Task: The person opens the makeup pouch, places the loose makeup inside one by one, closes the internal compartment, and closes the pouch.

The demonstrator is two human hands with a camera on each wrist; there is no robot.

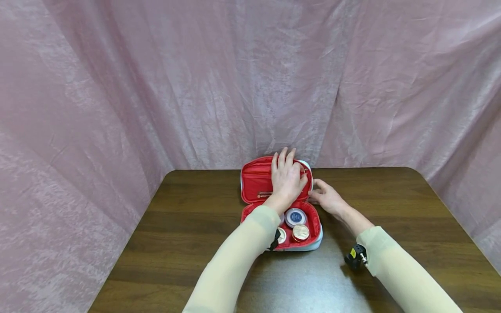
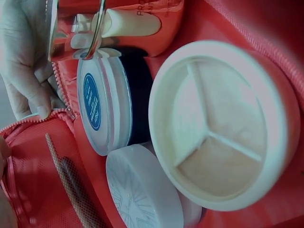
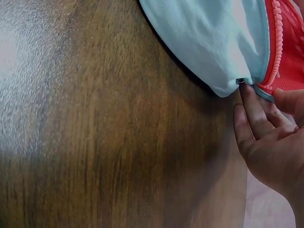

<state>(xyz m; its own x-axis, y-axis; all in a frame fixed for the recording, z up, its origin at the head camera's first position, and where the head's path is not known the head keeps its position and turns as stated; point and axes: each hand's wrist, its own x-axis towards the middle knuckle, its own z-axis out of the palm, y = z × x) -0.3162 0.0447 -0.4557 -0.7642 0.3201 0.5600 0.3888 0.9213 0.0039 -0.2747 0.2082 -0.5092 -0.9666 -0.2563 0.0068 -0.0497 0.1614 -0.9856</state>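
A red-lined cosmetic bag (image 1: 316,243) lies unfolded on the table, its lid leaning back. Over the lid is my left hand (image 1: 287,178), three fingers stretched upward, thumb and index bent together at the zipper pull (image 1: 305,170) on the right; the contact is partly hidden. At the hinge side my right hand (image 3: 273,135) pinches the bag's edge between thumb and fingers. Inside sit a blue-labelled jar (image 2: 107,102), a round three-part powder container (image 2: 209,128), a white jar with an embossed lid (image 2: 142,190) and a gold-rimmed clear container (image 2: 133,23). Brushes (image 1: 264,194) show in the lid's mesh pocket.
The wooden table (image 1: 188,226) extends on both sides of the bag. A pink velvet curtain (image 1: 235,87) hangs right behind the table's back edge. My left forearm (image 1: 238,252) covers the bag's front left part.
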